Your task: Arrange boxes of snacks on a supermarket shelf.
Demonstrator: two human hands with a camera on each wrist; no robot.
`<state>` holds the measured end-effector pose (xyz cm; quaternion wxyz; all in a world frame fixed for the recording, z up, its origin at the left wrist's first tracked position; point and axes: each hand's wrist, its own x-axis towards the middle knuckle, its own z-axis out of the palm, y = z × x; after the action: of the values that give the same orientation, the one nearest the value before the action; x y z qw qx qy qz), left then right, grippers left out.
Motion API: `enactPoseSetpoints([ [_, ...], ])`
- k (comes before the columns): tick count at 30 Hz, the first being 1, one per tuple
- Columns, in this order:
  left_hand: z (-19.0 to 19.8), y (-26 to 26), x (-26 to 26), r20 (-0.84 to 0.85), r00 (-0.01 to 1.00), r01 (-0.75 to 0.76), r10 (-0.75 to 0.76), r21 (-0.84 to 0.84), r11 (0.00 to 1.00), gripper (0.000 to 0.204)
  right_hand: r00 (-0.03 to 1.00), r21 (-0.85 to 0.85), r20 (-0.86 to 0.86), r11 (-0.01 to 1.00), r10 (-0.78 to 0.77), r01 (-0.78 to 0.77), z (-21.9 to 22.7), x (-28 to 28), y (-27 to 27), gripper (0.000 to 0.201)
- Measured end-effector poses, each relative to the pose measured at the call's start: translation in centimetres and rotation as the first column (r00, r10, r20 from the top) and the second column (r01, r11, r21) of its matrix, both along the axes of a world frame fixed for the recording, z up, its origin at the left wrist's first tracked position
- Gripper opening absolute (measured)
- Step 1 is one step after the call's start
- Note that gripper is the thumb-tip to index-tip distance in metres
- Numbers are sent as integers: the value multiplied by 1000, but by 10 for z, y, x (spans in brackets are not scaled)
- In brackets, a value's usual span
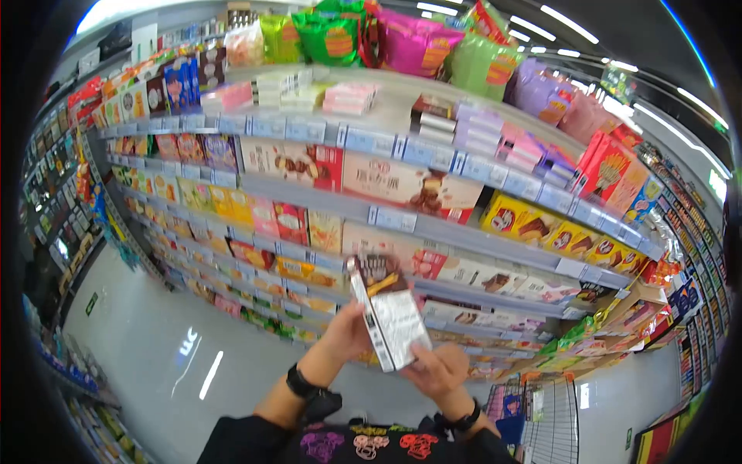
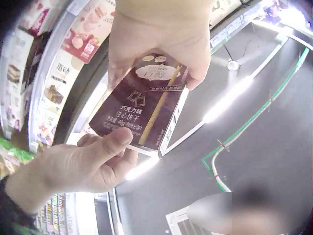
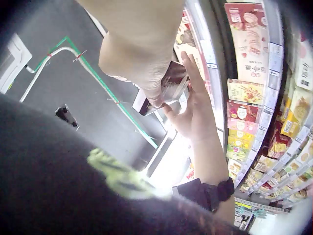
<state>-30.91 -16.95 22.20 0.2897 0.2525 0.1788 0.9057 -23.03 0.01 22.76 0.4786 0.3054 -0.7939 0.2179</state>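
Note:
Both hands hold a slim brown and white box of chocolate biscuit sticks [image 1: 396, 319], tilted, in front of the shelves. In the head view its white printed back faces up. Brown packaging with a pictured stick shows on the box [image 2: 139, 105] in the left wrist view. My left hand [image 1: 345, 334] grips it along the left edge. At the lower right corner, my right hand [image 1: 439, 369] pinches it between thumb and fingers. In the right wrist view, the right hand [image 3: 139, 63] covers much of the box [image 3: 173, 83].
Long shelves of boxed snacks [image 1: 294, 162] curve across the front. Bagged snacks [image 1: 421, 42] line the top. A wire shopping cart [image 1: 553, 417] stands at the lower right on the shiny floor [image 1: 154, 332]. Another shelf [image 1: 58, 193] runs down the left side.

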Motion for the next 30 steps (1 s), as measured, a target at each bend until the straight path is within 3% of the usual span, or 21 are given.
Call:
enactPoseSetpoints([
  [4,37,15,-5,20,999,35,-38,117,992,77,994,12,-104,999,-30,31,18,-9,1,52],
  [9,30,26,-22,81,980,155,-184,278,948,85,993,-13,-114,1000,-21,19,22,-20,4,63],
  [30,22,-36,-81,109,964,221,-242,177,959,90,971,49,-237,998,-29,42,20,-71,-65,51],
])
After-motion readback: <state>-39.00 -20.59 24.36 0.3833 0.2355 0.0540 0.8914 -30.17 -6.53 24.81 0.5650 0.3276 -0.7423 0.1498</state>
